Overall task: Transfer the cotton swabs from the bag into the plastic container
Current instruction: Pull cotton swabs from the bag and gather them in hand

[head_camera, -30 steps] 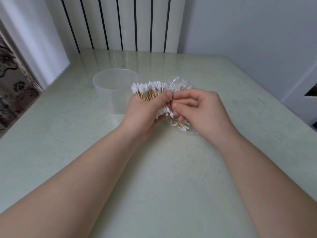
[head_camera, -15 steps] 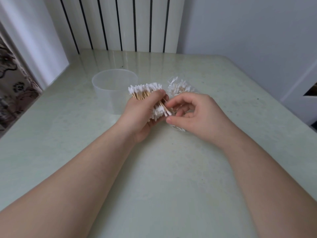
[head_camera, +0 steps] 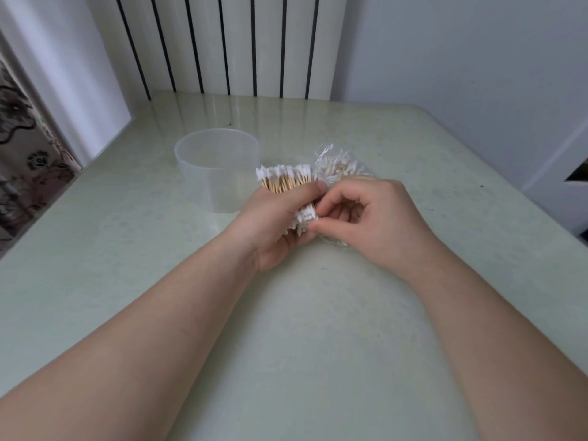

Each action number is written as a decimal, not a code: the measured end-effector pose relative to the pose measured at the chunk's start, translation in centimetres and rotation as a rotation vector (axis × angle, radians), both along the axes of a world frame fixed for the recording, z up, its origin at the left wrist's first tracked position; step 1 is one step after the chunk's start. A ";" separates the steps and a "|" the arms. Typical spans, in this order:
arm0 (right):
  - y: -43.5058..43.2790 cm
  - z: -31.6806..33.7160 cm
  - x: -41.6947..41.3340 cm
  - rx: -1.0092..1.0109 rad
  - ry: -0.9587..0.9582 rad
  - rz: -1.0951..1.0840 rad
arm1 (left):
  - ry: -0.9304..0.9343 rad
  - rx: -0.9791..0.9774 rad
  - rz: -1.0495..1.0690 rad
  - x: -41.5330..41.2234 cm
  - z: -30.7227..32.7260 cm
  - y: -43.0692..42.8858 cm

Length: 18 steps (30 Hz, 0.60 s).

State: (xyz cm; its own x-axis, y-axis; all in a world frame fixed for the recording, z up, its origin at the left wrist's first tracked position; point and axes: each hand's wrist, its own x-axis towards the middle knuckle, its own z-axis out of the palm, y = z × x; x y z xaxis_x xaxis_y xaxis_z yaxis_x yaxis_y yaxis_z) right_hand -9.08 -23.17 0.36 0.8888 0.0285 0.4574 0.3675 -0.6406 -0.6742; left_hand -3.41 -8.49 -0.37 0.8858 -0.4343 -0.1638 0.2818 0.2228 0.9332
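Note:
My left hand [head_camera: 273, 218] grips a thick bundle of cotton swabs [head_camera: 286, 178] with wooden sticks and white tips, held above the table. My right hand [head_camera: 372, 218] has curled fingers whose tips pinch the lower white ends of that bundle. Behind my right hand lies the clear plastic bag [head_camera: 340, 167] with several swabs still inside, partly hidden by my fingers. The translucent round plastic container [head_camera: 216, 173] stands upright just left of the bundle and looks empty.
The pale green table [head_camera: 286, 329] ends at a striped radiator wall [head_camera: 222, 43] at the back. A patterned curtain [head_camera: 22, 154] hangs beyond the left edge. A grey wall runs along the right side.
My right hand let go of the bag, which now lies on the table behind it, and came to the bundle's lower ends. My left hand kept the bundle and shifted slightly left.

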 end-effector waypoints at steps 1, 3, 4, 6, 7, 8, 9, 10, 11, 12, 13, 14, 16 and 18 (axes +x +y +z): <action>0.0 -0.1 0.0 -0.002 -0.001 -0.005 | 0.004 0.005 0.004 0.1 0.0 0.0; 0.1 0.0 0.1 0.015 0.025 -0.010 | 0.007 -0.007 0.024 0.3 -0.1 0.1; 0.1 0.1 0.0 0.019 0.046 -0.013 | 0.002 -0.020 0.036 0.4 -0.1 0.2; -0.5 0.4 -0.1 -0.028 0.088 -0.039 | -0.031 -0.025 0.054 0.5 -0.1 0.2; -0.9 0.5 -0.1 -0.089 0.112 -0.072 | -0.049 -0.019 0.067 0.4 -0.2 0.2; -1.3 0.4 0.0 -0.168 0.132 -0.121 | -0.060 -0.014 0.086 0.3 -0.2 0.2; -1.7 0.3 0.1 -0.249 0.144 -0.179 | -0.067 -0.007 0.111 0.3 -0.3 0.2; -1.9 0.2 0.2 -0.318 0.144 -0.235 | -0.072 -0.002 0.135 0.3 -0.3 0.0; -2.0 0.1 0.3 -0.366 0.139 -0.273 | -0.078 0.002 0.154 0.4 -0.4 0.0; -1.9 0.0 0.4 -0.396 0.129 -0.295 | -0.088 0.007 0.167 0.4 -0.5 0.0; -1.8 0.0 0.4 -0.418 0.116 -0.306 | -0.096 0.014 0.176 0.5 -0.6 0.0; -1.6 0.0 0.4 -0.439 0.104 -0.312 | -0.104 0.019 0.184 0.5 -0.7 -0.1; -1.1 -0.2 0.5 -0.485 0.091 -0.317 | -0.114 0.032 0.193 0.6 -0.9 -0.2; -0.8 -0.4 0.7 -0.529 0.107 -0.335 | -0.131 0.048 0.191 0.6 -1.0 -0.3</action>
State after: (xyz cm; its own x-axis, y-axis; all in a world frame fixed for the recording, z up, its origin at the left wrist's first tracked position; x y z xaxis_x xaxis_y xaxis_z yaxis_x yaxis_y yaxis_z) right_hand -8.40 -23.93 -0.09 0.9288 -0.0607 0.3656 0.0378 -0.9658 -0.2564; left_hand -2.80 -8.78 -1.38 0.9660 -0.2516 -0.0588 0.1151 0.2152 0.9698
